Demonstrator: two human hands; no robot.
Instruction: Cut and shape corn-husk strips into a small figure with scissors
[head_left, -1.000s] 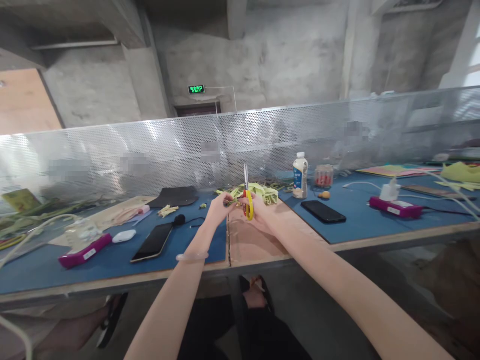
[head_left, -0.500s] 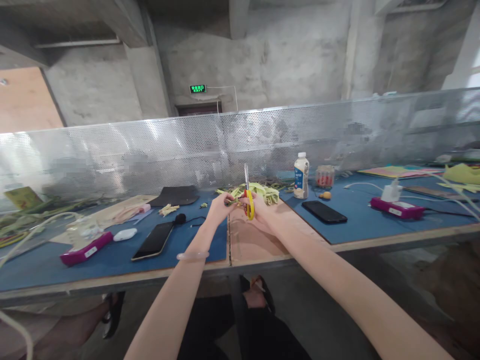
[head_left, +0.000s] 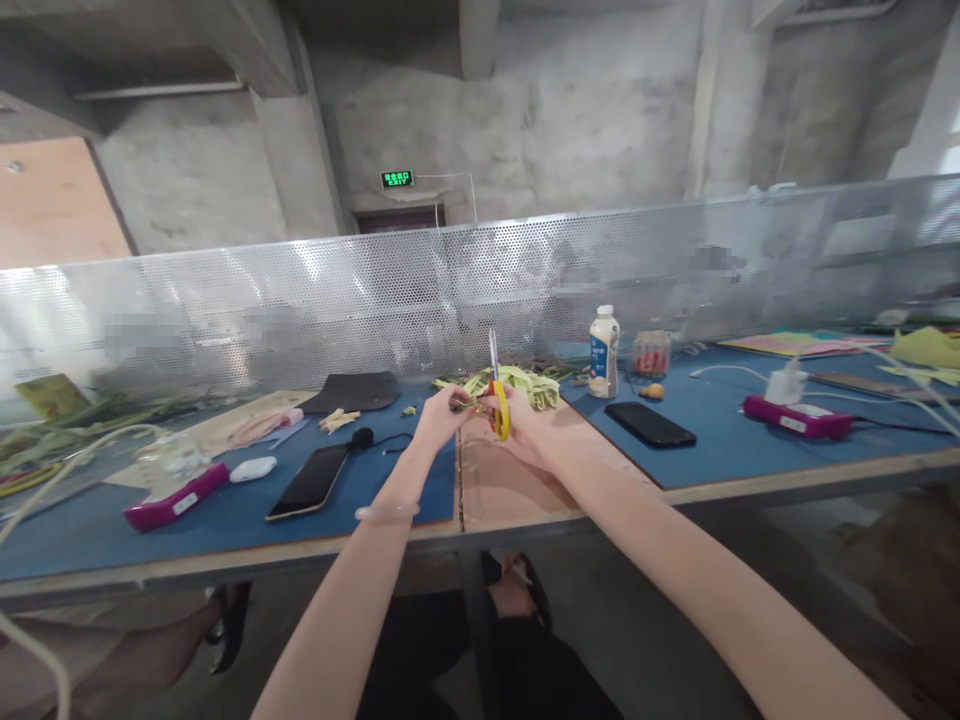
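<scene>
Above the middle of the table, my left hand (head_left: 441, 418) is closed in a pinch on a thin greenish strip, partly hidden by the fingers. My right hand (head_left: 523, 420) is closed, with a pair of scissors (head_left: 501, 408) in it; the handles are yellow and red and the blades point up and away from me. The right fingertips meet the same strip close to the left ones. Just behind the hands lies a heap of pale green strips (head_left: 536, 384), partly covered by the right hand.
Left of my hands lie a phone (head_left: 311, 482), a white case (head_left: 253, 469), and a purple power strip (head_left: 177, 497). On the right are a bottle (head_left: 602, 355), a dark phone (head_left: 649, 424), a jar (head_left: 651, 353), and another purple power strip (head_left: 796, 418). A perforated metal screen (head_left: 360, 300) borders the back.
Both hands stay nearly still, holding the scissors and strip as before. The view has shifted very slightly.
</scene>
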